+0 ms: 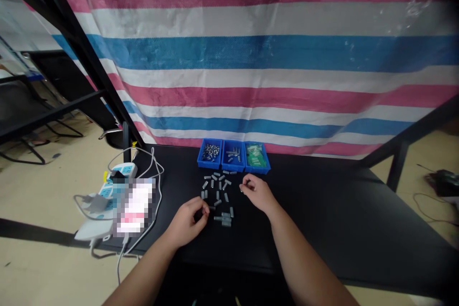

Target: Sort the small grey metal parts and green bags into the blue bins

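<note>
My left hand (189,221) is closed in a pinch low over the black table, left of the nearest metal pieces. A small grey metal cylinder (212,207) sticks out at its fingertips. To the right of the loose pieces, my right hand (258,193) also pinches, with thumb and forefinger together; a tiny bit shows at the tips, too small to name. Between and beyond the hands lie several short metal cylinders (217,195), scattered singly. Close to me, a few more cylinders (226,219) lie side by side in a cluster.
Three blue bins stand in a row at the back: one with small shiny metal parts (211,152), one with metal cylinders (234,154), one with green packets (255,155). A power strip (126,170), white cables (161,191) and a blurred-out device (136,208) occupy the left side.
</note>
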Motion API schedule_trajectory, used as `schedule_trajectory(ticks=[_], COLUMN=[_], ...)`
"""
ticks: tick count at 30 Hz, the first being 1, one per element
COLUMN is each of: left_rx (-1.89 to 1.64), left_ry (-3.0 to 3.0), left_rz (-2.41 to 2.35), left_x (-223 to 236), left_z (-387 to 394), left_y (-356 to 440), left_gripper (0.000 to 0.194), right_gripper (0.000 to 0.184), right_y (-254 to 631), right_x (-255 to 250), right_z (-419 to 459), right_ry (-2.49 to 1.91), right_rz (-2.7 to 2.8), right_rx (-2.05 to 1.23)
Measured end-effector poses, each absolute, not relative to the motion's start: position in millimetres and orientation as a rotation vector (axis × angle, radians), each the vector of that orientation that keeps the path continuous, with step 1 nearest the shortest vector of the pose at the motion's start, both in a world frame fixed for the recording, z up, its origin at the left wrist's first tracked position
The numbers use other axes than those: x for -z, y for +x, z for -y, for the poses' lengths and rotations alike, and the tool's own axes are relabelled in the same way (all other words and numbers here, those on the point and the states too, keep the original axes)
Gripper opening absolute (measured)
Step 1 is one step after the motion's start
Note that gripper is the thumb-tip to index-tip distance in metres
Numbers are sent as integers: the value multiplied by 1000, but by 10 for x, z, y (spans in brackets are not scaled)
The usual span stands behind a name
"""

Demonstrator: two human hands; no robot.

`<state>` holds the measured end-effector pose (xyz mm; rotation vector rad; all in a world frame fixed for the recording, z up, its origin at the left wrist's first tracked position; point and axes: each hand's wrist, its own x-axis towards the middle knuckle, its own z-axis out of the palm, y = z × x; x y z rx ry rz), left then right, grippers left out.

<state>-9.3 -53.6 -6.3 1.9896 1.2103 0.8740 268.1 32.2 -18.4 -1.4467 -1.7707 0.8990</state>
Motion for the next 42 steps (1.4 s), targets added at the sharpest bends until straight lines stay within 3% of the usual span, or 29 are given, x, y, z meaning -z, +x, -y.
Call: schedule_trajectory(ticks=[14, 19, 24, 29, 37, 42], left_rx=[-881, -868, -844, -838, -848, -846], left_ry=[1988, 1979, 1982, 1985, 1982, 1990], left_rz=[-1203, -1204, -1208, -1212, -1208, -1212], left_x=[83, 69, 47, 53, 69, 69], left_z=[526, 521, 525, 527, 527, 527], left_y=[-91, -88, -90, -91, -83, -81], left_gripper=[10, 10, 11, 10, 11, 12], right_gripper=[31, 65, 34, 40, 10, 9], right_y=[2578, 2566, 2568, 2433, 2421, 2478], right_x=[148, 113, 245, 245, 221, 143], right_z=[-375, -403, -438, -446, -392, -353], right_ry=[-1193, -1014, -1310, -1532, -1531, -1477], right_rz=[1236, 1170, 1680, 1975, 2044, 2100], right_rx=[-1412, -1369, -823, -426, -328, -443])
